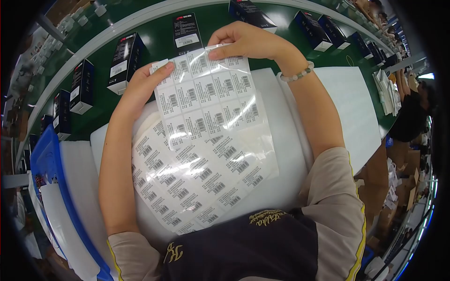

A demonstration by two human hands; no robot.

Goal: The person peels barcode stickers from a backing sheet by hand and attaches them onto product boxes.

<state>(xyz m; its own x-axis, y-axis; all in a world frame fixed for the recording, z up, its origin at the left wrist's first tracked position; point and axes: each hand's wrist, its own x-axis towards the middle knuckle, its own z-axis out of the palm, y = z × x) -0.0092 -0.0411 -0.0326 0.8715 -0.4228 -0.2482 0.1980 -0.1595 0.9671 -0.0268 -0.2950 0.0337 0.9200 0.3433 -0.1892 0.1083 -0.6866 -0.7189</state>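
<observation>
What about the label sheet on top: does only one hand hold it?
No: the left hand and the right hand both pinch the label sheet near its upper edge.

I judge this a factory packing line. Evidence: dark boxes [186, 30] on a green belt [159, 28], upper frame; barcode label sheets [201, 96], centre; co-worker [412, 114], right edge.

Green worktop [157, 35], pale rail [140, 12] behind; bright light [426, 76] far right.

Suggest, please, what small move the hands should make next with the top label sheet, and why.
Probably ease up the edge of one label with the right hand: its thumb rests beside that label, while the left hand pinches the label sheet near its far left corner.
</observation>
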